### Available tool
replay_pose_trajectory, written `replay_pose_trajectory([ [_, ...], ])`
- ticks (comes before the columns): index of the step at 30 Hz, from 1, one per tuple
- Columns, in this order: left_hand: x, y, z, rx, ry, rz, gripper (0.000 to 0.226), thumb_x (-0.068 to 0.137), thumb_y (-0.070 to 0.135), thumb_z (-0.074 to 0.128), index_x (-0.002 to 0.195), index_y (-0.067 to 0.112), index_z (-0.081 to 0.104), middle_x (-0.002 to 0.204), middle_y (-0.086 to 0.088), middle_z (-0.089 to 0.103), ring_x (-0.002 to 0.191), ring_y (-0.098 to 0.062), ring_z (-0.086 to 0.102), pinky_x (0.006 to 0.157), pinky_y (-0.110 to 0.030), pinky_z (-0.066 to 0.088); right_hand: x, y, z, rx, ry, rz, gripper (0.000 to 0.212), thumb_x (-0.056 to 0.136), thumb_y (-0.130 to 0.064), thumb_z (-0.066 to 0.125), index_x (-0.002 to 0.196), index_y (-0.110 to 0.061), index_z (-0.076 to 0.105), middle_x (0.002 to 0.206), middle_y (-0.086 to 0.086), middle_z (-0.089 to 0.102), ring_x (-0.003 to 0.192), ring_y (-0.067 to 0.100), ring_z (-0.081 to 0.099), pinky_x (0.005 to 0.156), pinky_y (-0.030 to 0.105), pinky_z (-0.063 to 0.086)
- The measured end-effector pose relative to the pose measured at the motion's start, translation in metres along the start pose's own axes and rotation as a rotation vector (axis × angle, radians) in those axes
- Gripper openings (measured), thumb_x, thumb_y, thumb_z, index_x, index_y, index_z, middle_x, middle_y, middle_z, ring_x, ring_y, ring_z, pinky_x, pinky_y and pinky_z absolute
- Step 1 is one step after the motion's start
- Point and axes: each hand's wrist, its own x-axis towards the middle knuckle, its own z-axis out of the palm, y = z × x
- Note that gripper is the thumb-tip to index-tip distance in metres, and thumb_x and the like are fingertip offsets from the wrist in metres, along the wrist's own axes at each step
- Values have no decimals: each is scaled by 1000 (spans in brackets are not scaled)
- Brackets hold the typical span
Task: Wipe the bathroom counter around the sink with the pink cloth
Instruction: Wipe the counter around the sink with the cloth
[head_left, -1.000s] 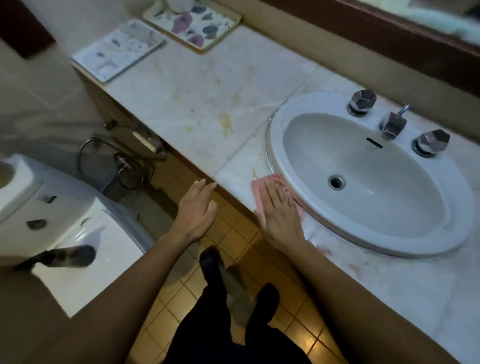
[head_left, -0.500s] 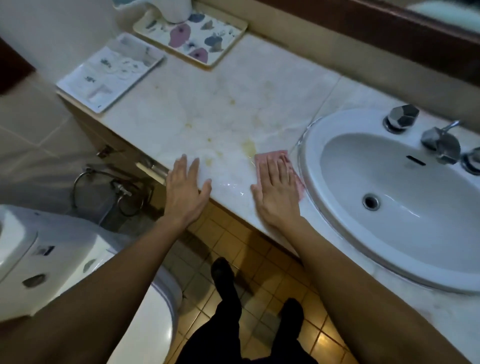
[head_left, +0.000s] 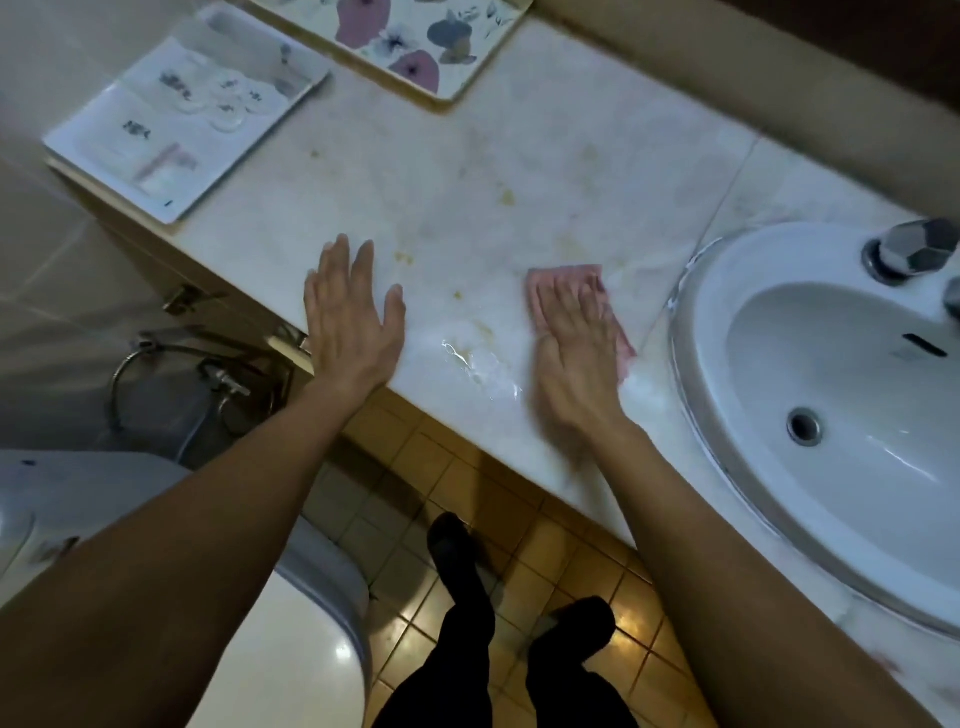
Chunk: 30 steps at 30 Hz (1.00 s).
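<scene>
The pink cloth (head_left: 558, 278) lies flat on the pale marble counter (head_left: 467, 182), just left of the white oval sink (head_left: 852, 395). My right hand (head_left: 574, 353) presses on it with straight fingers and covers most of it. My left hand (head_left: 350, 317) rests flat on the counter near its front edge, fingers spread, apart from the cloth. A wet streak (head_left: 478, 364) shines between the two hands. Small yellowish stains (head_left: 506, 196) dot the counter farther back.
A flowered tray (head_left: 415, 47) stands at the back and a white leaflet (head_left: 182, 119) lies at the counter's far left corner. A chrome tap handle (head_left: 911, 249) sits on the sink's rim. Below left are a toilet (head_left: 291, 644) and a hose (head_left: 171, 374), over a tiled floor (head_left: 561, 561).
My right hand has slid the cloth left along the counter, away from the sink's rim. My left hand has come down from beside the counter's edge onto its surface.
</scene>
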Motion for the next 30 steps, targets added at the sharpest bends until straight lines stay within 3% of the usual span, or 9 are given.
replay_pose_trajectory([
  [3, 0, -1, -1, -7, 13, -3, 59, 106, 41, 34, 160, 17, 31, 170, -12, 23, 158, -26, 15, 129, -46, 9, -38, -24, 18, -215, -118, -239, 64, 106, -38, 23, 167, -26, 9, 175, 3, 1, 161, 23, -11, 130, 44, -7],
  [5, 1, -1, -1, -1, 6, 2, 58, 106, 39, 34, 159, 17, 33, 168, -12, 26, 158, -26, 17, 129, -47, 11, -73, -7, 13, -326, -155, -281, 66, 108, -43, 26, 167, -26, 1, 175, 3, -8, 160, 23, -15, 130, 50, -2],
  [10, 2, -3, -1, 44, -21, 8, 59, 104, 40, 31, 158, 17, 35, 169, -11, 26, 158, -26, 16, 129, -48, 12, -42, 48, -25, -389, -36, -35, 70, 105, -53, 23, 166, -29, -2, 175, -1, -7, 161, 21, -12, 129, 54, 6],
  [14, 2, -2, -3, 56, -35, 15, 60, 104, 41, 28, 158, 18, 35, 169, -11, 26, 159, -26, 15, 129, -48, 12, 13, 2, 2, -283, 41, 182, 74, 104, -63, 19, 167, -28, 3, 175, 3, -1, 161, 28, -9, 128, 55, 0],
  [19, 3, -2, -5, 65, -47, 16, 59, 105, 41, 27, 159, 18, 34, 169, -12, 25, 158, -27, 16, 128, -50, 14, -57, 6, 1, -328, -120, -255, 62, 109, -40, 29, 167, -29, 10, 175, -2, 2, 161, 22, -8, 130, 53, 3],
  [22, 2, -2, -4, 74, -54, 15, 60, 105, 43, 26, 159, 18, 32, 169, -12, 24, 159, -27, 14, 128, -50, 13, -29, 46, -30, -368, -67, -93, 62, 106, -43, 21, 166, -29, 15, 175, -1, 7, 162, 24, -2, 130, 50, 4],
  [26, 3, -2, -2, 81, -43, 9, 61, 106, 47, 25, 159, 18, 33, 169, -11, 25, 158, -27, 15, 128, -49, 12, 75, 34, -34, -331, 45, 85, 65, 104, -43, 17, 166, -24, 16, 175, 3, 11, 162, 24, 1, 130, 47, 0],
  [28, 3, -4, 0, 84, -30, 7, 60, 107, 47, 26, 159, 19, 34, 169, -10, 26, 158, -26, 16, 128, -48, 12, 101, 7, -18, -319, 73, 93, 65, 104, -45, 18, 166, -26, 18, 174, 3, 13, 161, 28, 2, 130, 48, 2],
  [30, 4, -4, 0, 85, -29, 10, 58, 107, 45, 27, 159, 19, 34, 169, -10, 26, 158, -26, 16, 128, -48, 12, 85, -15, -1, -321, 34, -45, 62, 106, -43, 23, 166, -26, 17, 174, 2, 14, 161, 28, 4, 130, 49, 3],
])
